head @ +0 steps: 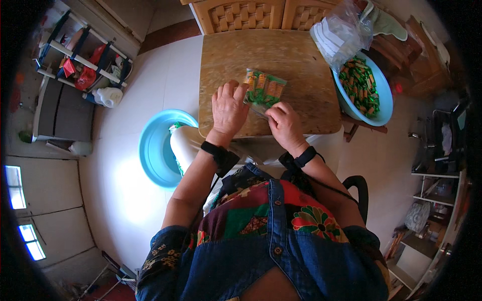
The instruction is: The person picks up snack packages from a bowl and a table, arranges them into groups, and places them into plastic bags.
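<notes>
A clear plastic bag (264, 88) with several green and orange wrapped pieces inside lies on the wooden table (301, 49) in front of me. At the bag's left edge is my left hand (229, 107), palm down with its fingers spread a little; whether they grip the film cannot be told. My right hand (284, 122) pinches the lower right corner of the bag between thumb and curled fingers. Both wrists wear black straps with a device attached.
A blue basin (380, 90) of similar wrapped pieces stands right of the table, with clear plastic bags (335, 37) beside it. Another blue basin (152, 150) sits at the lower left, partly behind a white cloth-like thing (185, 141). A woven wooden cabinet front (244, 15) borders the far edge.
</notes>
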The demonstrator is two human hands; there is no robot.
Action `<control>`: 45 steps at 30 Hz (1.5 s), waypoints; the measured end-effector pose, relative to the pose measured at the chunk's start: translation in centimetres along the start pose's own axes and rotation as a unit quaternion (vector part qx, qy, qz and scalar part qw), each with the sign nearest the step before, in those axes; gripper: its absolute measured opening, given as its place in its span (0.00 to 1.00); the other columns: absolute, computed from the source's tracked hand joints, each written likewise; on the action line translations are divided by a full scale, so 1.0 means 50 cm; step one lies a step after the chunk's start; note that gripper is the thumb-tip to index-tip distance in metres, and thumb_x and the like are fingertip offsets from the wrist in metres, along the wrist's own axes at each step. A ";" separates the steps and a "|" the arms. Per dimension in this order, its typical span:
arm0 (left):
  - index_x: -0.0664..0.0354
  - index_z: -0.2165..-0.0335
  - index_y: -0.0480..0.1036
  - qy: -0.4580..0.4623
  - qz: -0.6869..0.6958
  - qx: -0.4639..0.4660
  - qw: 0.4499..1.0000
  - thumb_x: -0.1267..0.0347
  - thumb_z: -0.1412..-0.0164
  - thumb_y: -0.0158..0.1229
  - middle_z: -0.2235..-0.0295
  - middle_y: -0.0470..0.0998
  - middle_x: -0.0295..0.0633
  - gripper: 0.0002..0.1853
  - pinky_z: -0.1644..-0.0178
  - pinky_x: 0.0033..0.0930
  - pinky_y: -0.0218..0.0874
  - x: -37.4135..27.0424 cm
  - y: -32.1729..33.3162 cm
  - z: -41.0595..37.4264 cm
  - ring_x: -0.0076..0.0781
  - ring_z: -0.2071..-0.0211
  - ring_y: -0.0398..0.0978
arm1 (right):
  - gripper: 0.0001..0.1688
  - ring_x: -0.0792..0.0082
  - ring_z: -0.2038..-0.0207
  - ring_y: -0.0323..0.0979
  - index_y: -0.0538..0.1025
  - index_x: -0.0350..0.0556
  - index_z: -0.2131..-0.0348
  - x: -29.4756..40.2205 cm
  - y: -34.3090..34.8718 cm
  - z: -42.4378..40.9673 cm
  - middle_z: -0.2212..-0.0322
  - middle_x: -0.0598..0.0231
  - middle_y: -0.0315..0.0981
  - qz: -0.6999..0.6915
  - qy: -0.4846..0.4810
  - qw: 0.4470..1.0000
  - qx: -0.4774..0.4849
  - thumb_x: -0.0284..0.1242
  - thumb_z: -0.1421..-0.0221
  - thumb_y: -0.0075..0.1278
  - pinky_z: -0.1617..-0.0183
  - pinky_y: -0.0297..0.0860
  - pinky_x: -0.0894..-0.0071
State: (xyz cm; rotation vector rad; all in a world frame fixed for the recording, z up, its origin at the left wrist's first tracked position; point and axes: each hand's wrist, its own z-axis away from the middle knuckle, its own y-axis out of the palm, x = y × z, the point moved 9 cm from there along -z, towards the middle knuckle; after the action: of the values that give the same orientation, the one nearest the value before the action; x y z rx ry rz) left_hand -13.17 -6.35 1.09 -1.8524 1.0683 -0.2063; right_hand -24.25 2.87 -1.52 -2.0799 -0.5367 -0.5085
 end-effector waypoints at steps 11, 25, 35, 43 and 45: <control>0.53 0.68 0.71 0.002 -0.024 0.103 0.994 0.70 0.46 0.54 0.71 0.73 0.43 0.05 0.63 0.46 0.63 0.014 0.095 -0.021 0.47 0.70 0.73 | 0.10 0.56 0.65 0.68 0.72 0.44 0.71 -0.010 -0.012 0.018 0.70 0.60 0.65 -0.030 -0.009 0.999 0.009 0.14 0.56 0.52 0.65 0.67 0.57; 0.51 0.71 0.69 0.006 -0.083 0.110 0.990 0.69 0.48 0.53 0.76 0.74 0.39 0.03 0.74 0.41 0.64 -0.028 0.086 0.001 0.41 0.78 0.76 | 0.13 0.55 0.66 0.68 0.73 0.44 0.72 -0.014 -0.041 0.041 0.71 0.60 0.66 -0.007 0.002 1.000 -0.008 0.11 0.60 0.50 0.65 0.66 0.59; 0.52 0.67 0.70 -0.002 -0.012 0.078 0.997 0.73 0.49 0.52 0.75 0.71 0.41 0.08 0.73 0.43 0.65 -0.036 0.047 0.038 0.43 0.76 0.74 | 0.11 0.54 0.62 0.68 0.73 0.43 0.67 -0.031 -0.039 0.060 0.66 0.58 0.66 0.027 0.009 1.000 0.010 0.15 0.54 0.51 0.61 0.68 0.55; 0.54 0.63 0.71 0.000 0.065 0.035 0.997 0.74 0.51 0.55 0.70 0.71 0.41 0.13 0.69 0.41 0.64 -0.034 -0.012 0.124 0.42 0.70 0.73 | 0.13 0.54 0.60 0.68 0.73 0.43 0.66 -0.027 -0.053 0.085 0.64 0.59 0.67 0.008 0.024 1.000 0.006 0.17 0.56 0.54 0.59 0.69 0.57; 0.54 0.63 0.72 0.021 0.046 0.036 0.998 0.73 0.52 0.55 0.68 0.71 0.39 0.14 0.65 0.41 0.64 -0.035 -0.021 0.141 0.41 0.67 0.72 | 0.14 0.55 0.59 0.67 0.74 0.44 0.66 -0.019 -0.059 0.095 0.63 0.60 0.66 0.025 0.014 1.000 0.005 0.18 0.57 0.55 0.58 0.69 0.58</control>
State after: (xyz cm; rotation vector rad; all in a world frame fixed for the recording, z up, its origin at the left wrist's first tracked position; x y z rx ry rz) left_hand -9.79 -0.31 -1.33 -1.7377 1.1575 -0.2270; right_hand -25.96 8.18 -2.47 -2.0687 -0.4701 -0.5038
